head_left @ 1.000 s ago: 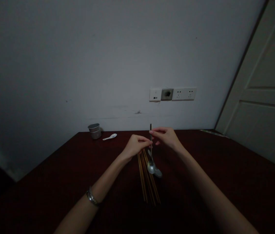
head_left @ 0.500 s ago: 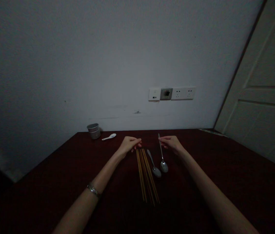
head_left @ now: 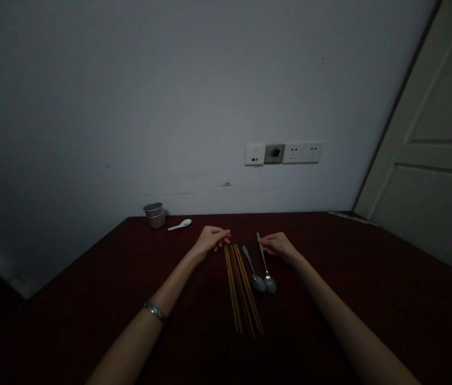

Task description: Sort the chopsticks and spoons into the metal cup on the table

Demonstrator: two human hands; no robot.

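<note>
My right hand (head_left: 279, 245) pinches the upper handle of a long-handled metal spoon (head_left: 265, 262), its bowl pointing toward me beside another bowl. That second metal spoon (head_left: 257, 282) lies at a slant between the held one and the chopsticks; the two bowls are side by side and seem to touch. Several wooden chopsticks (head_left: 242, 289) lie in a loose row, pointing toward me. Just beyond their far ends is my left hand (head_left: 212, 238), thumb and fingers drawn together with nothing visible in them.
A grey metal cup (head_left: 154, 216) stands at the back left of the dark red table (head_left: 101, 289). Beside it lies a white soup spoon (head_left: 180, 224). Wall sockets (head_left: 302, 153) are above the table's back edge. A thin flat strip (head_left: 352, 218) lies at the back right.
My right hand has come nearer to me, lowering the spoon so its bowl sits beside the other spoon's bowl. My left hand has barely shifted.
</note>
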